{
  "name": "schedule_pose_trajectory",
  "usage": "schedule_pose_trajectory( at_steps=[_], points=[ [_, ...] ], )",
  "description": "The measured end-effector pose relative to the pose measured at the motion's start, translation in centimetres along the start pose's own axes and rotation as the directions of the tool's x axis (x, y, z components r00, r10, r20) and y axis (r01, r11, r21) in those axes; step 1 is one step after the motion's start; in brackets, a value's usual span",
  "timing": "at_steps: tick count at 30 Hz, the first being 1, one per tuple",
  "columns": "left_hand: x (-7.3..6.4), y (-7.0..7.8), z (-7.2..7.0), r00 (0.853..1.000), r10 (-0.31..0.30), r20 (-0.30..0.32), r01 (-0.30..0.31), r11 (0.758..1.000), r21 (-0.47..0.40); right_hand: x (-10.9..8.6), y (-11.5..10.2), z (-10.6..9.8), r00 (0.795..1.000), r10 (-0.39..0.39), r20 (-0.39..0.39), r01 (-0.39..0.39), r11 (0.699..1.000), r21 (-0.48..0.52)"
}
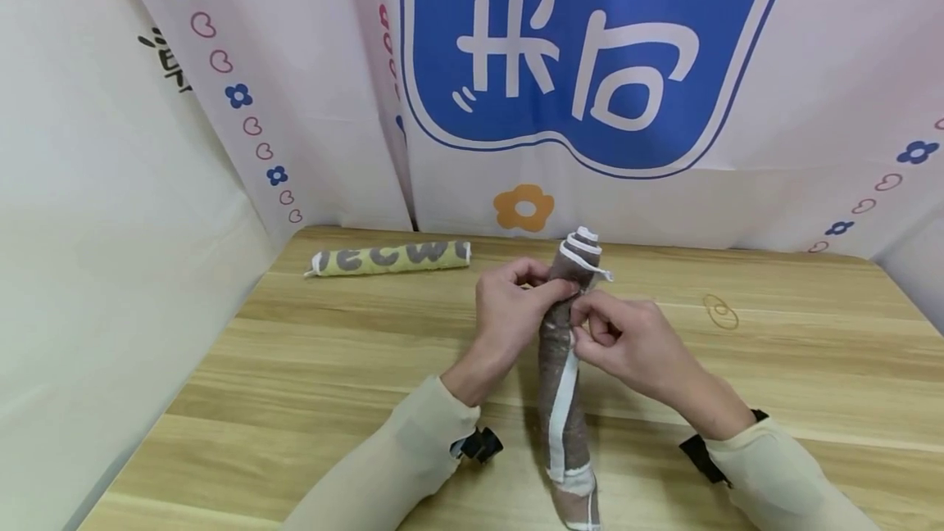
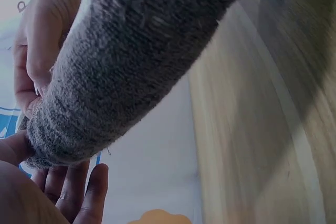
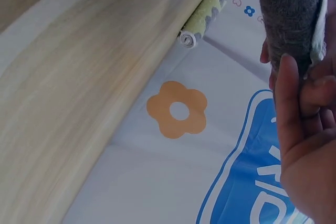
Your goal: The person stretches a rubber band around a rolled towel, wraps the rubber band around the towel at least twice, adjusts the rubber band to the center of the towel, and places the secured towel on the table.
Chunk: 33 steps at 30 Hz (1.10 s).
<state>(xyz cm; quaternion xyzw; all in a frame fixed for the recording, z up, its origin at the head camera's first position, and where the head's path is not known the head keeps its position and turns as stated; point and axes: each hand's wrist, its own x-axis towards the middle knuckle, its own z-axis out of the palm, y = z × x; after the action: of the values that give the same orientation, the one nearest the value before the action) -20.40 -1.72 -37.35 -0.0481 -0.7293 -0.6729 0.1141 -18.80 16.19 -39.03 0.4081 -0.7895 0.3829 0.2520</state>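
Observation:
A long, grey-brown rolled towel (image 1: pixel 564 383) with white edging runs from the table's front toward the back. My left hand (image 1: pixel 509 314) grips its upper part from the left, thumb on top. My right hand (image 1: pixel 634 342) pinches the roll's edge on the right side, close to the left fingertips. White trim winds around the far end and sticks out in a short tail. The left wrist view shows the fuzzy grey roll (image 2: pixel 131 61) at close range, with fingers on both sides of its end. In the right wrist view, my right hand (image 3: pixel 310 150) is against the towel.
A second roll (image 1: pixel 391 259), yellow-green with dark grey lettering and white ends, lies at the back left of the wooden table (image 1: pixel 295 400). Thin tan rubber bands (image 1: pixel 720 312) lie to the right of the hands. A printed white curtain (image 1: pixel 332 105) hangs behind.

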Motion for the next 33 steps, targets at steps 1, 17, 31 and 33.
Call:
schedule_pose_trajectory(
  at_steps=[1,17,31,33],
  points=[
    [0.1,0.0,0.0,1.000,-0.009,-0.006,0.009,1.000,-0.009,0.0,0.0,0.0,1.000,0.007,0.018,-0.008,1.000,0.017],
    [0.8,-0.3,-0.6,0.997,-0.072,-0.038,0.069,0.996,-0.063,0.2,-0.6,0.2,0.996,0.058,-0.075,-0.065,0.994,-0.091],
    [0.3,-0.2,-0.2,0.999,-0.032,-0.040,0.034,0.998,0.054,0.0,-1.8,0.9,0.996,0.041,-0.077,-0.063,0.946,-0.317],
    [0.4,-0.4,-0.3,0.999,-0.052,-0.007,0.053,0.998,0.027,0.1,-1.6,0.7,0.996,0.064,-0.068,-0.081,0.956,-0.283]
  ],
)
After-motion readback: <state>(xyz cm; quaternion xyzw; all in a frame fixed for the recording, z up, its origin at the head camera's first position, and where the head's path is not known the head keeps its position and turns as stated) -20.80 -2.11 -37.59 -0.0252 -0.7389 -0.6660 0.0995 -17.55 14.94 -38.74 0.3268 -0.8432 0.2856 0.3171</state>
